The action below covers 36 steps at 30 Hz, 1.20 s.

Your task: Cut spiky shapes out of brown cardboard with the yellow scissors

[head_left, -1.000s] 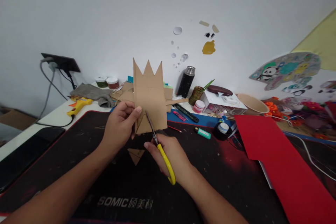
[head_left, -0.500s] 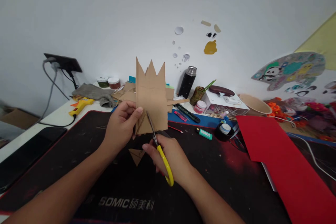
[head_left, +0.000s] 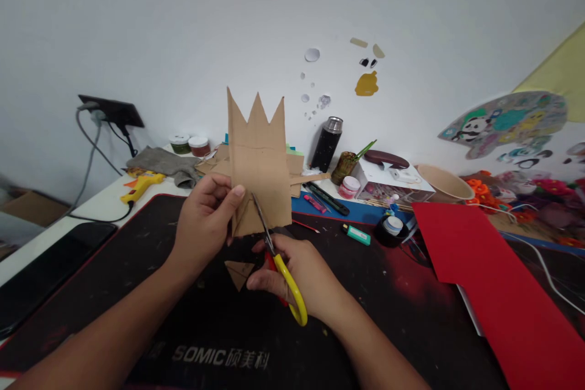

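My left hand [head_left: 208, 213] pinches the lower left side of a brown cardboard piece [head_left: 260, 164], thumb in front and fingers partly hidden behind. The cardboard stands upright, its top edge cut into three points, with a faint pencil line across it. In my right hand [head_left: 297, 274] is a pair of scissors [head_left: 286, 277] with yellow and red handles. One blade lies across the front of the cardboard's lower part, its tip near a drawn slanting line; the other blade is hidden. Below the cardboard, a small cardboard triangle [head_left: 238, 273] lies on the black desk mat [head_left: 219, 323].
At left are a yellow glue gun [head_left: 142, 186] and a black phone [head_left: 55, 271]. Behind stand a black thermos [head_left: 326, 145] and a pink jar [head_left: 349, 186]. A green-labelled small item [head_left: 356, 234] lies on the mat; red sheet [head_left: 493, 286] covers the right side.
The cardboard and my left hand have shifted slightly left, the cardboard's top rising a little. The scissors' handles have moved slightly right and show more of the red loop.
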Motion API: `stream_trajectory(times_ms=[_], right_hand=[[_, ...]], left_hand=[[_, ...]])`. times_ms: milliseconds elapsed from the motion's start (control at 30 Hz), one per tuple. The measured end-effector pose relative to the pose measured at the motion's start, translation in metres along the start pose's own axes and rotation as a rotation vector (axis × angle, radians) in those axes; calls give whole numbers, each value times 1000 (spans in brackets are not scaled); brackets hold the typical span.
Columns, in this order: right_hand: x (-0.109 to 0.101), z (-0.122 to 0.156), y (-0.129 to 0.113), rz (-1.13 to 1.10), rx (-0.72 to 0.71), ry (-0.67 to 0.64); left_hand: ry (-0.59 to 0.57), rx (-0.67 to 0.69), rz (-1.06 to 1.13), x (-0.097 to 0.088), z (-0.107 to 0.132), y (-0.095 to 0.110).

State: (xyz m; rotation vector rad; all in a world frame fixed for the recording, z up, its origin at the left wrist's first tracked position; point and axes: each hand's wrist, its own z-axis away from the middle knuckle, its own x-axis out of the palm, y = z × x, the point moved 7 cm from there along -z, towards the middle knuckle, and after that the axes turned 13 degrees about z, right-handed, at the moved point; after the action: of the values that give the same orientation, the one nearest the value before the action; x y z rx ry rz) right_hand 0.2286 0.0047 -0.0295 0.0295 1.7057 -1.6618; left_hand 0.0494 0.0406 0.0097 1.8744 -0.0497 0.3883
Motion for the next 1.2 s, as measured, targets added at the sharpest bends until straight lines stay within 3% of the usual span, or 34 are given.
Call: stream_trajectory(times_ms=[167, 367, 800, 933, 1200], right_hand=[[4, 0, 4, -33, 23, -50], [11, 0, 8, -95, 55, -105], [6, 3, 4, -70, -16, -150], [-1, 6, -6, -26, -128, -140], [3, 1, 1, -85, -23, -8]], left_hand=[[1, -25, -10, 2, 0, 1], [20, 38, -30, -2, -2, 2], [27, 39, -37, -3, -2, -2], [-2, 20, -40, 2, 1, -3], [-17, 0, -58, 7, 4, -2]])
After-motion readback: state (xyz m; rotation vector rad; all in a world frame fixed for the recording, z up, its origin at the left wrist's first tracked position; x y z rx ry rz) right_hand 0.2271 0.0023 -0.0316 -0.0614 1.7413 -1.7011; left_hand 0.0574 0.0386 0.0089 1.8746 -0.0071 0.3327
